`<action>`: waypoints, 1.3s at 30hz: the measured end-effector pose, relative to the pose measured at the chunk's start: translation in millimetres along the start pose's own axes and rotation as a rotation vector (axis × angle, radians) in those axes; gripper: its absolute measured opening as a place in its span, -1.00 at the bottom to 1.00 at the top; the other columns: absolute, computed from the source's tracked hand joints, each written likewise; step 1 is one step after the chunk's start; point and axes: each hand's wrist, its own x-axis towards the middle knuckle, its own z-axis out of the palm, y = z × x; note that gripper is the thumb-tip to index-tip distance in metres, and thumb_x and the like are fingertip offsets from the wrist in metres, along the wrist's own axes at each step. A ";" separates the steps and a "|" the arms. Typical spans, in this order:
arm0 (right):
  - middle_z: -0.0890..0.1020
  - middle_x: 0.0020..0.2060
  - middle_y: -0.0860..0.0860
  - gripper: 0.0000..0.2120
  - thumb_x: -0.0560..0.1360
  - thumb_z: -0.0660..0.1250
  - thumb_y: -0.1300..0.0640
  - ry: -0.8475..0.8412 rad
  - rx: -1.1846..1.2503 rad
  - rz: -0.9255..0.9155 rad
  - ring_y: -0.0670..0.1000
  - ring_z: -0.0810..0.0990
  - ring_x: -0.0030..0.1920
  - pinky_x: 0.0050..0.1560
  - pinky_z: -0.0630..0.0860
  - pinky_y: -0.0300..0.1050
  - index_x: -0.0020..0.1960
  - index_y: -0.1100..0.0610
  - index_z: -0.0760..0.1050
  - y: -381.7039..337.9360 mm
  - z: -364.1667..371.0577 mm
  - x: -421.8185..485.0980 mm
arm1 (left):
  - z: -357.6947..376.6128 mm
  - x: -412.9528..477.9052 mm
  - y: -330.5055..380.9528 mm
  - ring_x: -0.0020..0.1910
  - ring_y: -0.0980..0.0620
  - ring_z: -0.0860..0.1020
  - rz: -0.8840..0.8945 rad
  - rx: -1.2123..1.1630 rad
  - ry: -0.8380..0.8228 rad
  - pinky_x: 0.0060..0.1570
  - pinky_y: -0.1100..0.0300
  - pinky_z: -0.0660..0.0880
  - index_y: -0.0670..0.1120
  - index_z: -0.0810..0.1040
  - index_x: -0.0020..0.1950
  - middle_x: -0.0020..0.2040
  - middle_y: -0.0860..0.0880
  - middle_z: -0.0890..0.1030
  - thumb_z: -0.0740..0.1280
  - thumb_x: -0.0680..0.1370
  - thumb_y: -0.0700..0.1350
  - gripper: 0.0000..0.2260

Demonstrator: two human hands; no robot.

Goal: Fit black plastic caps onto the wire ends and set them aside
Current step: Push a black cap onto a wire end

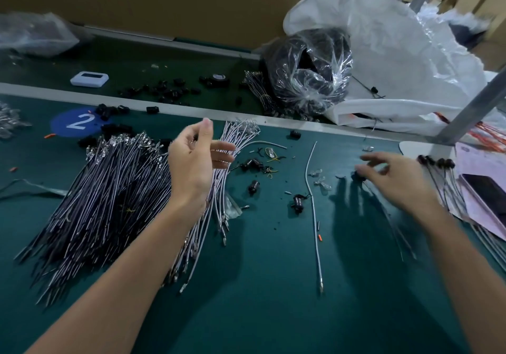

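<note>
Left hand (195, 159) is hovering above the near-left wire heaps, fingers loosely spread and thumb raised; it is closing on nothing that I can make out. It sits over the seam between the dark wire pile (104, 197) and the pale wire bundle (219, 178), probably poised to pull the next wire.

Right hand (394, 174) is reaching far-right across the green mat (273, 285). It is motion-blurred. A small dark piece is showing at its fingertips, with a thin dark line trailing toward the near edge, so it may be carrying a capped wire, but I cannot tell whether the fingers are gripping it.

Finished pieces are collecting at the right edge: capped wires (438, 163) lying side by side with caps at the far end, likely kept apart from raw stock to avoid mixing.

Loose black caps (253, 165) are lying mid-mat between the hands, within reach of both; more are scattered beyond the far rail (169, 92). One single pale wire (312, 197) is lying alone at centre, uncapped.

Judgement: set-aside step in progress on the right; large stock remaining, task far from done.
</note>
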 end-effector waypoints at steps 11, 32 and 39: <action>0.61 -0.21 0.08 -0.61 0.51 0.30 -0.22 -0.263 -0.093 -0.356 0.18 0.56 -0.16 -0.18 0.49 -0.04 -0.18 0.11 0.55 -174.4 81.3 -60.5 | -5.6 6.3 3.9 -0.41 0.00 0.61 0.010 -0.057 0.151 -0.42 0.22 0.52 -0.17 0.52 0.12 -0.29 -0.09 0.69 0.16 0.68 0.03 -0.71; 0.69 -0.34 0.05 -0.94 0.51 0.36 0.32 -0.374 1.024 -0.077 -0.13 0.46 -0.49 -0.47 0.39 -0.31 -0.08 0.19 0.57 -135.2 54.8 -44.0 | -3.9 3.2 0.0 -0.39 0.08 0.56 0.038 0.094 0.159 -0.44 0.27 0.48 -0.10 0.58 -0.02 -0.31 -0.01 0.67 0.25 0.64 -0.09 -0.85; 0.56 -0.40 -0.04 -0.91 0.44 0.39 0.14 -0.196 1.238 0.016 -0.12 0.39 -0.46 -0.47 0.29 -0.36 -0.13 0.08 0.68 -83.3 32.8 -35.4 | -16.4 12.5 12.8 -0.13 0.02 0.61 0.189 1.084 -0.064 -0.14 0.13 0.54 0.00 0.63 0.05 -0.12 0.05 0.65 0.38 0.56 -0.05 -0.90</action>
